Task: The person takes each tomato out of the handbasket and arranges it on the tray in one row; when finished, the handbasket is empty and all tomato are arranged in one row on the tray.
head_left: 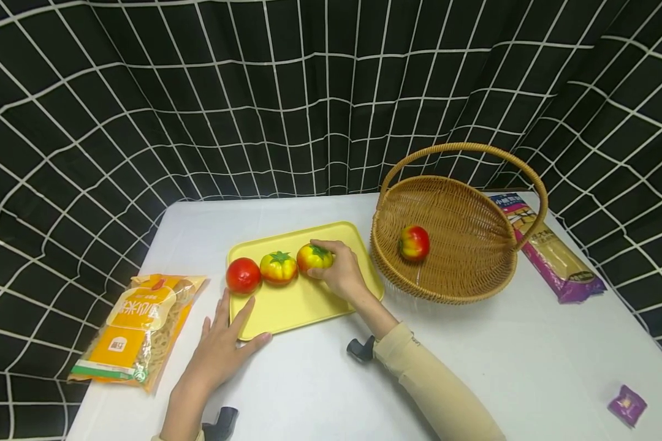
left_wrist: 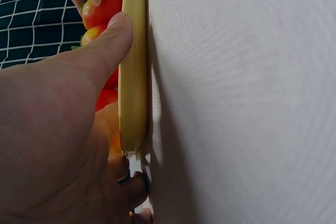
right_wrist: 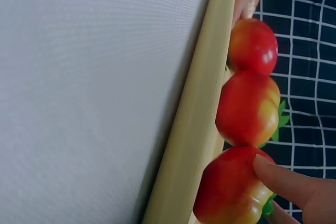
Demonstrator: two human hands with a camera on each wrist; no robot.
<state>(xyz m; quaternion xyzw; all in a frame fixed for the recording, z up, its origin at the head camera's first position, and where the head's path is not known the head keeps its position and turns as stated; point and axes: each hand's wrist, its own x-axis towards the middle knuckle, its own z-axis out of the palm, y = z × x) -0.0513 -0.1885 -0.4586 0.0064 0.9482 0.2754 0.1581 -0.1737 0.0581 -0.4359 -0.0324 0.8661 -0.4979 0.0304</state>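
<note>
Three red and yellow tomatoes stand in a row on a yellow tray (head_left: 303,306): a red one (head_left: 244,275) at the left, a yellow-red one (head_left: 278,267) in the middle, and a third (head_left: 314,259) at the right. My right hand (head_left: 342,272) holds the third between thumb and fingers; in the right wrist view the thumb lies on that tomato (right_wrist: 233,184). With fingers spread, my left hand (head_left: 217,349) rests at the tray's front left corner; in the left wrist view its thumb touches the tray's edge (left_wrist: 133,77).
Right of the tray, a wicker basket (head_left: 458,239) with a tall handle holds one red-yellow fruit (head_left: 414,243). An orange noodle bag (head_left: 138,327) lies at the left, a purple-gold packet (head_left: 563,257) behind the basket's right side, a small purple packet (head_left: 627,405) at the front right.
</note>
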